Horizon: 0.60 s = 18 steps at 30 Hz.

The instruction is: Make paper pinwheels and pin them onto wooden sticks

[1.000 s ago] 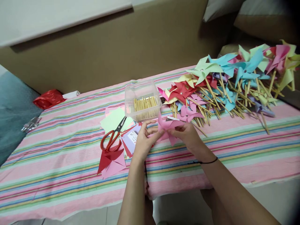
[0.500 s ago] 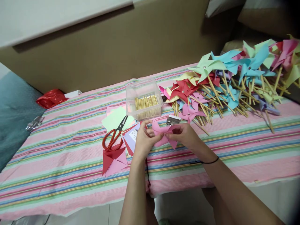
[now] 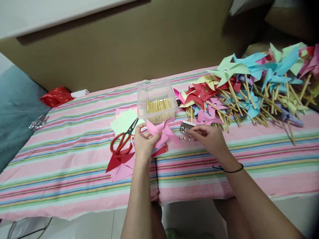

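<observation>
My left hand (image 3: 146, 141) pinches a pink paper pinwheel (image 3: 163, 134) between thumb and fingers, its blades folded in toward the middle. My right hand (image 3: 208, 137) is at the small clear box of thumbtacks (image 3: 185, 126), thumb and forefinger together at its near right edge. Whether anything is between those fingertips I cannot make out. Several loose silver thumbtacks (image 3: 184, 138) lie on the striped cloth just in front of the box. Partly under my left hand are coloured paper sheets (image 3: 159, 151).
Behind my hands stands a clear plastic container (image 3: 156, 116) of short wooden sticks (image 3: 159, 105). Red-handled scissors (image 3: 123, 137) rest on pale green paper (image 3: 122, 123). Finished pinwheels (image 3: 224, 71) pile up at right. Red and pink cut papers (image 3: 122, 166) lie front left; a red plastic bag (image 3: 56, 96) sits far left.
My right hand has let go of the pinwheel and moved right to the thumbtack box. My left hand has shifted slightly left, still holding the pinwheel. The view has shifted a little.
</observation>
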Tool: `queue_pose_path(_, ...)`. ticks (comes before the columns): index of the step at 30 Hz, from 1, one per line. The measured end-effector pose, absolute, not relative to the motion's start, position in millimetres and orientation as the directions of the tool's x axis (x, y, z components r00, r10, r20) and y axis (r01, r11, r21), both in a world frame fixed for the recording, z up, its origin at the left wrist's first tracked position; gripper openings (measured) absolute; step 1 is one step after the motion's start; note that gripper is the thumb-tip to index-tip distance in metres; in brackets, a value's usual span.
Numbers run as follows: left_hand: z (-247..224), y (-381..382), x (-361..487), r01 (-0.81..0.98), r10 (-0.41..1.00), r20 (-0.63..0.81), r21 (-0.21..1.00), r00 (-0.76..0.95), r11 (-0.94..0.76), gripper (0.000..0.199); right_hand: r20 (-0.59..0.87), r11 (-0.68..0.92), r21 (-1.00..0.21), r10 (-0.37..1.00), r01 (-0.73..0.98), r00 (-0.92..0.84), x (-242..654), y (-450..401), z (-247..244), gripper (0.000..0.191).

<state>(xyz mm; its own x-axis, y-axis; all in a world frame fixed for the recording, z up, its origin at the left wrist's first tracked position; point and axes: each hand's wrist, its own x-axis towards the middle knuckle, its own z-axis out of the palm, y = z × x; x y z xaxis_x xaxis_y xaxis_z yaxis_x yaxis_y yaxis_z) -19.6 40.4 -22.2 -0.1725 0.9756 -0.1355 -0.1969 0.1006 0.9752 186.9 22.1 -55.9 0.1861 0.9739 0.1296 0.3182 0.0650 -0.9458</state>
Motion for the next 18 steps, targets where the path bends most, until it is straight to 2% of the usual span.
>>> queue_pose_path(2,-21.6,41.6,-22.0,-0.215,0.965,-0.117,0.974,-0.236,0.065,0.062,0.179,0.091,-0.819,0.979,0.567,0.101,187.9,21.6,-60.6,0.015)
queue_pose_path(5,-22.5,42.8,-22.7,-0.21,0.954,-0.104,0.977,-0.282,0.044,0.061,0.151,0.076,-0.511,0.989,0.856,0.002,179.7,20.2,-65.1,0.016)
queue_pose_path(7,-23.2,42.9,-21.5,-0.219,0.957,-0.108,0.975,-0.269,0.049,0.061,0.096,0.028,-0.337,0.995,0.941,0.005,171.0,20.0,-66.2,0.02)
queue_pose_path(9,-24.1,42.4,-19.8,-0.235,0.964,-0.119,0.97,-0.237,0.062,0.061,0.066,-0.007,-0.256,0.998,0.967,0.025,163.5,21.1,-66.5,0.022)
queue_pose_path(12,-26.3,41.4,-17.7,-0.228,0.974,-0.127,0.97,-0.185,0.083,0.063,0.065,-0.034,-0.237,0.997,0.971,0.05,159.0,23.9,-66.3,0.025)
queue_pose_path(14,-28.4,41.3,-17.2,-0.209,0.98,-0.122,0.974,-0.155,0.088,0.064,0.083,-0.04,-0.275,0.994,0.961,0.065,161.2,25.1,-65.9,0.024)
queue_pose_path(16,-30.4,41.7,-16.9,-0.2,0.984,-0.111,0.976,-0.141,0.082,0.064,0.142,0.016,-0.452,0.988,0.892,0.055,165.9,24.7,-65.9,0.018)
queue_pose_path(18,-31.7,42.4,-16.4,-0.189,0.984,-0.101,0.979,-0.145,0.073,0.063,0.191,0.098,-0.717,0.98,0.69,0.059,171.0,22.8,-66.5,0.011)
